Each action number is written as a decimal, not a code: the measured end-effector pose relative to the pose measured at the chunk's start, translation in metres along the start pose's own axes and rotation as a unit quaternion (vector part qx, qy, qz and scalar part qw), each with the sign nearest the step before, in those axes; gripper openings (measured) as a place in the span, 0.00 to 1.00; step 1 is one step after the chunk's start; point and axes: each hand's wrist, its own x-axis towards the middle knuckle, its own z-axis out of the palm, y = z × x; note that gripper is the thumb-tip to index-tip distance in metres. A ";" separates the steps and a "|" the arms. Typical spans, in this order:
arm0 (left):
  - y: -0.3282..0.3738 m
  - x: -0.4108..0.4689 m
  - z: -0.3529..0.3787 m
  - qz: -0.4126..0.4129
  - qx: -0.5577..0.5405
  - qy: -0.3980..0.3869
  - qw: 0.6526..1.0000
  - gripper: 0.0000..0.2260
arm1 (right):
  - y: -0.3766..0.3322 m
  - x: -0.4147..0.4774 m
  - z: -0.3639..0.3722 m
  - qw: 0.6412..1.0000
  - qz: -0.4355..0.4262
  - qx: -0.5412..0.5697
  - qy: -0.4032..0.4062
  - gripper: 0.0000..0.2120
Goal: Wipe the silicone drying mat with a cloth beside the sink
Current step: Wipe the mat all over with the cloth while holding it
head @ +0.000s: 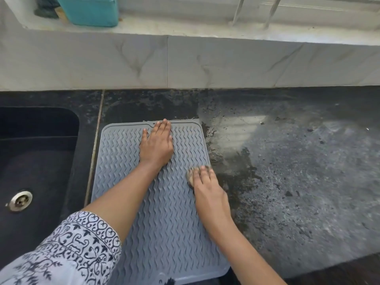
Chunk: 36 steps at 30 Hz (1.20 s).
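A grey silicone drying mat point(164, 219) with wavy ridges lies flat on the dark counter, just right of the sink. My left hand point(157, 144) rests palm down on the mat's far part, fingers together and reaching its far edge. My right hand point(207, 189) presses a small brownish-grey cloth point(190, 174) against the mat near its right edge; only a bit of the cloth shows under the fingers.
A black sink point(37, 161) with a metal drain point(20, 200) lies to the left. The dark stone counter point(298, 171) to the right is wet and speckled with dirt. A marble-tiled wall point(185, 62) rises behind, with a teal container point(90, 10) on the ledge.
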 end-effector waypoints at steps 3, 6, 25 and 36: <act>0.002 -0.003 -0.001 0.002 0.003 -0.002 1.000 0.24 | 0.013 -0.015 -0.014 0.997 -0.031 0.025 -0.066 0.21; 0.002 0.000 -0.003 0.006 0.009 -0.001 1.000 0.24 | 0.013 0.027 -0.024 0.998 0.014 0.062 -0.010 0.18; -0.002 -0.002 -0.017 0.027 -0.081 -0.072 0.994 0.24 | 0.011 0.023 -0.033 0.998 0.008 0.052 -0.031 0.19; 0.002 -0.095 -0.010 -0.006 0.037 -0.085 0.996 0.27 | 0.006 0.079 0.022 0.997 -0.024 -0.001 0.067 0.22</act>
